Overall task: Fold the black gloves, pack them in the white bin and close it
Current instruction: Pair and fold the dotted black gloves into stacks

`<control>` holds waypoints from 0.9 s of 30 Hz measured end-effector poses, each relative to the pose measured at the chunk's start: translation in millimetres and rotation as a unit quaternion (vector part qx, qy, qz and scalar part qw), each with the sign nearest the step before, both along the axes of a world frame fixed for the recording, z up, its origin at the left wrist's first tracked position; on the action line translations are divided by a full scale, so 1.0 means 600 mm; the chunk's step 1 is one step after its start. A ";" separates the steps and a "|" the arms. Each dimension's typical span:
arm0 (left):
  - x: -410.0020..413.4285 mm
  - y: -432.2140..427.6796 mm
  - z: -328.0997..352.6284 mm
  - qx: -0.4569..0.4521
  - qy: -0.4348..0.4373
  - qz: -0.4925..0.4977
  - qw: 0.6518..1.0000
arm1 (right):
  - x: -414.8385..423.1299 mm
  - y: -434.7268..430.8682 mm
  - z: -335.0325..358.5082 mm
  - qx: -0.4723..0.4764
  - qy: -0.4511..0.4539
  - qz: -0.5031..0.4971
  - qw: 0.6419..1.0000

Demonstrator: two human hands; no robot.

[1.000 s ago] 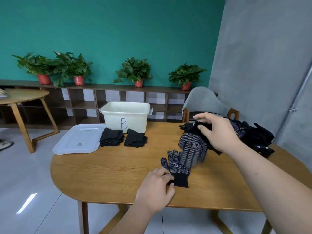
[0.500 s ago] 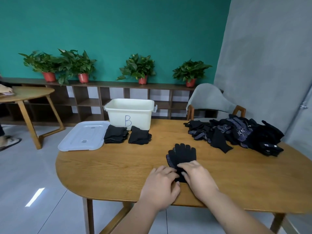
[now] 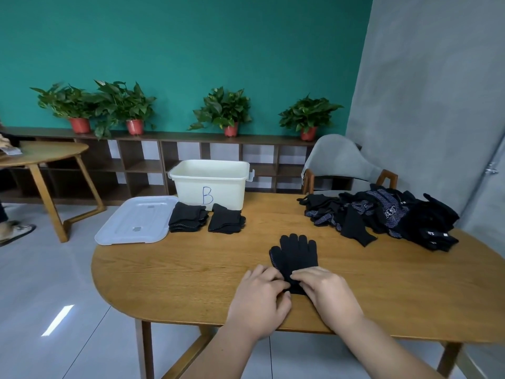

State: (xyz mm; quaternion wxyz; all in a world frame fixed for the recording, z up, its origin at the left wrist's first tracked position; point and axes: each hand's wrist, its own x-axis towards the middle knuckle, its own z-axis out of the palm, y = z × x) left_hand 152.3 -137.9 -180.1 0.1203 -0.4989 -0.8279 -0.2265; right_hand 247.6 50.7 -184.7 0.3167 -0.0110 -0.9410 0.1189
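Note:
A pair of black gloves (image 3: 296, 254) lies stacked flat near the table's front edge, fingers pointing away from me. My left hand (image 3: 261, 298) and my right hand (image 3: 326, 292) meet at the cuff end, and both pinch the cuff with curled fingers. The open white bin (image 3: 210, 184) marked "B" stands at the back of the table. Its lid (image 3: 135, 220) lies flat to the left of it. Two folded glove bundles (image 3: 187, 221) (image 3: 225, 222) sit in front of the bin. A loose heap of black gloves (image 3: 382, 217) covers the table's right side.
The wooden table (image 3: 191, 269) is oval, with its front edge close under my wrists. A grey chair (image 3: 337, 162) stands behind the glove heap. A second wooden table (image 3: 41, 157) is at far left, where someone's foot (image 3: 15, 232) shows on the floor.
My right hand carried a glove from the heap and laid it on the one at the front. Both hands came together at the cuff end and now pinch it.

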 end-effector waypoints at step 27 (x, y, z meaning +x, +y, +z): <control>0.000 0.001 -0.001 0.007 -0.012 0.002 1.000 | -0.114 0.011 0.043 -0.014 -0.366 -0.146 0.919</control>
